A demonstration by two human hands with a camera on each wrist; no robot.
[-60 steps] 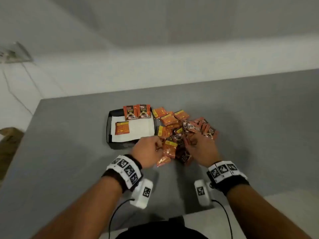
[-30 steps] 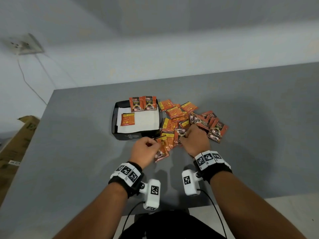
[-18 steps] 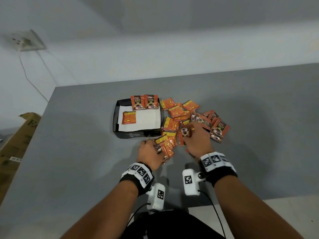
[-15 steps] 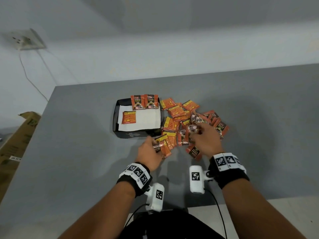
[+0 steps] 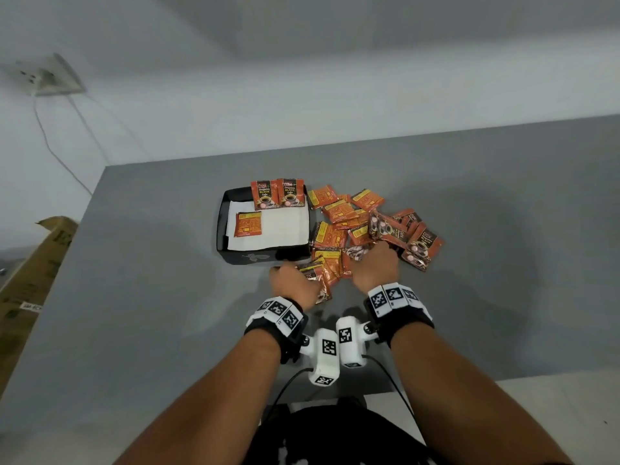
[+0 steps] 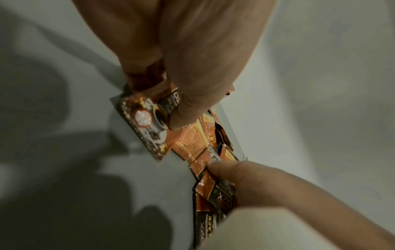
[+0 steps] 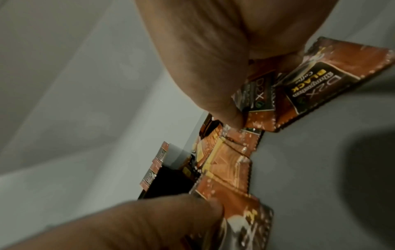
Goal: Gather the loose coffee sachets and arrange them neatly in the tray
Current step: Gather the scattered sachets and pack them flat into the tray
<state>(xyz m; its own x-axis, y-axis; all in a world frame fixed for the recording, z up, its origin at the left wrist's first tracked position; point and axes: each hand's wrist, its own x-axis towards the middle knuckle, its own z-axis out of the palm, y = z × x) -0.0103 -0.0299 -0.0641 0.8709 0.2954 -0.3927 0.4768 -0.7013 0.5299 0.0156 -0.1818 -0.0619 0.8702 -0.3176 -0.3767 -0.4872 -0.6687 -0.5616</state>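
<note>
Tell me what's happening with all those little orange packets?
A person is tidying coffee sachets into a black tray on a grey table. The left hand grips a few sachets at the near edge of the loose pile, which lies just right of the tray. The right hand pinches more sachets from the same pile. The tray so far holds two sachets standing against its far wall and one lying flat on the white liner.

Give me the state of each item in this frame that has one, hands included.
tray: paper-lined, mostly unfilled
two sachets: upright against tray's far wall
one sachet: flat on the lining
sachet pile: loose on table
left hand: gripping sachets
right hand: gripping sachets
</note>
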